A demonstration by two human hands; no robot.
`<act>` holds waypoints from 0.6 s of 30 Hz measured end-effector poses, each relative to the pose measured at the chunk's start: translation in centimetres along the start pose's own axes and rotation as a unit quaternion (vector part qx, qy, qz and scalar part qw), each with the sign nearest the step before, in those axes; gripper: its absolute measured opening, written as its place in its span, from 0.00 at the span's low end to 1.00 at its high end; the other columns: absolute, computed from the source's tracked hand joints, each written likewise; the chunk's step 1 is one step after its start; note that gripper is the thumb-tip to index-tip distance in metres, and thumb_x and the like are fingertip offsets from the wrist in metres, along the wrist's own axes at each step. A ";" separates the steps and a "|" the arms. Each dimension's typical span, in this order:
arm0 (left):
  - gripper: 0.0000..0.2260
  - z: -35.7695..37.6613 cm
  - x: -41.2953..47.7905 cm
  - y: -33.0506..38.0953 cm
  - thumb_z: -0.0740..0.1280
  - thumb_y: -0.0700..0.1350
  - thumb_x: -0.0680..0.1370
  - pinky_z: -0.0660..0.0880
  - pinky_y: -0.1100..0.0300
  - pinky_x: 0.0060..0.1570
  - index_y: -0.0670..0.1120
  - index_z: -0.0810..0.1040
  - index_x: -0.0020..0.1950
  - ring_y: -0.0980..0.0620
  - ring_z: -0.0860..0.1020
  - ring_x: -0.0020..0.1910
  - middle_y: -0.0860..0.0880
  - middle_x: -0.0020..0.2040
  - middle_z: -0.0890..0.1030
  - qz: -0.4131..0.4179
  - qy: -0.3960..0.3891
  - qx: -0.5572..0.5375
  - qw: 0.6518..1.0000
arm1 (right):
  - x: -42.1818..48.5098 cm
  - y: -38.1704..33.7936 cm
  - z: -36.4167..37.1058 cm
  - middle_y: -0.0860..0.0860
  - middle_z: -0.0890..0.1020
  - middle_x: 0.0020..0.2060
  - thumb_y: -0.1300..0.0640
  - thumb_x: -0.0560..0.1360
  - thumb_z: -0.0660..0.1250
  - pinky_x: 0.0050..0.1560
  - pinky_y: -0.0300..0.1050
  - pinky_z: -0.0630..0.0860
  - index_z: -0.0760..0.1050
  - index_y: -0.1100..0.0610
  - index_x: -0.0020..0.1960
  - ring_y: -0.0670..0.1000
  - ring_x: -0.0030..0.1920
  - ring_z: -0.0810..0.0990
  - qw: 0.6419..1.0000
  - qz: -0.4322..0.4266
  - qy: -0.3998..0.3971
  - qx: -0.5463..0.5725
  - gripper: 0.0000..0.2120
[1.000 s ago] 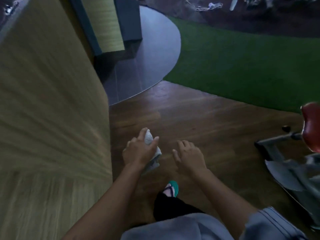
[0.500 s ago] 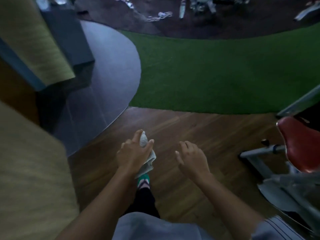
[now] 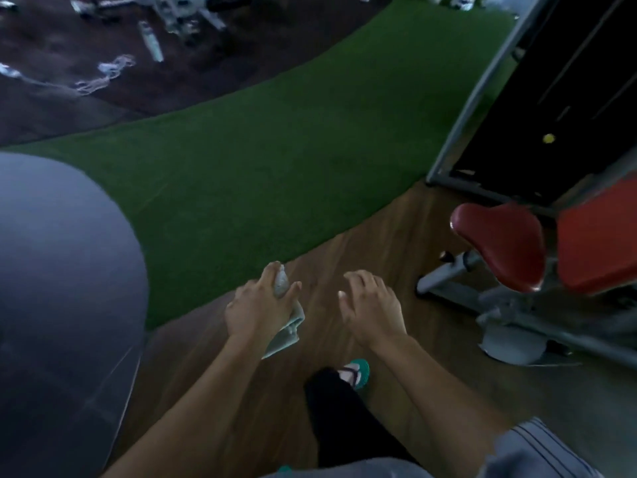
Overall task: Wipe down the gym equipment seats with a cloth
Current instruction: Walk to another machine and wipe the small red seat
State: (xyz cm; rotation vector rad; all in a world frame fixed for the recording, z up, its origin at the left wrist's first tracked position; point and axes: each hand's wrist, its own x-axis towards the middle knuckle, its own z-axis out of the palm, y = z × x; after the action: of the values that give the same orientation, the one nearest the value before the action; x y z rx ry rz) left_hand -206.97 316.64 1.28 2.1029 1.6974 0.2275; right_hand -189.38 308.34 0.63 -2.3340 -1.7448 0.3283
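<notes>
Cloth (image 3: pixel 284 319) sits bunched in the clenched left grip (image 3: pixel 256 307); right grip (image 3: pixel 370 307) hangs released beside it.

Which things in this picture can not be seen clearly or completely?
- Cloth, head view: mostly hidden inside the left hand; its full shape is unknown.
- Second red pad: cut off by the right edge.
- Black panel in the machine frame: too dark to show detail.
- Pale items on the dark floor, top left: blurred and small, not identifiable.
- Whether the red seat is dirty: too dim to tell.
</notes>
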 end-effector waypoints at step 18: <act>0.22 9.1 31.3 26.1 0.56 0.67 0.75 0.72 0.55 0.42 0.62 0.64 0.66 0.46 0.77 0.48 0.49 0.48 0.78 0.234 -0.140 0.028 0.962 | 22.5 19.5 -5.2 0.52 0.75 0.60 0.50 0.79 0.57 0.56 0.49 0.73 0.69 0.56 0.65 0.54 0.59 0.75 0.954 0.282 0.087 0.046 0.17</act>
State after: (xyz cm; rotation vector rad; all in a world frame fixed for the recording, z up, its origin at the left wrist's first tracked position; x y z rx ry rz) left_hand -172.71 340.53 -0.05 2.4211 1.0427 0.0152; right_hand -163.84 324.33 -1.44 -2.6548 -0.9367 0.2687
